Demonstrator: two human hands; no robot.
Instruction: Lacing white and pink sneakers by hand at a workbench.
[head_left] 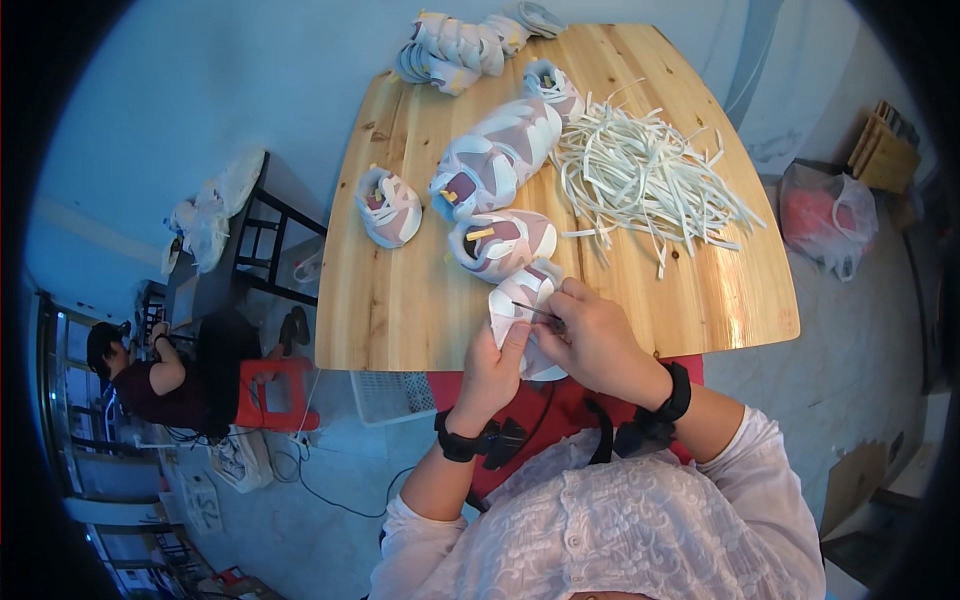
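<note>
My left hand [490, 368] grips a pink and white shoe upper [508, 290] at the table's near edge, thumb pressed on its side. My right hand [598, 338] is closed around a thin, dark pointed tool [528, 308], whose tip lies against the upper; its exact kind is too small to tell. Just beyond rests another shoe upper [520, 240] with a yellow tab. A row of nested shoe uppers [505, 145] runs back from there, and a single shoe upper [390, 212] sits to the left. To the right spreads a loose heap of flat white laces [650, 180].
More stacked shoe uppers [460, 50] lie at the wooden table's [400, 320] far left corner. A white basket [385, 400] stands below its near edge. At left, a person [165, 385] sits near a red stool [270, 395]. A plastic bag [828, 215] is on the right.
</note>
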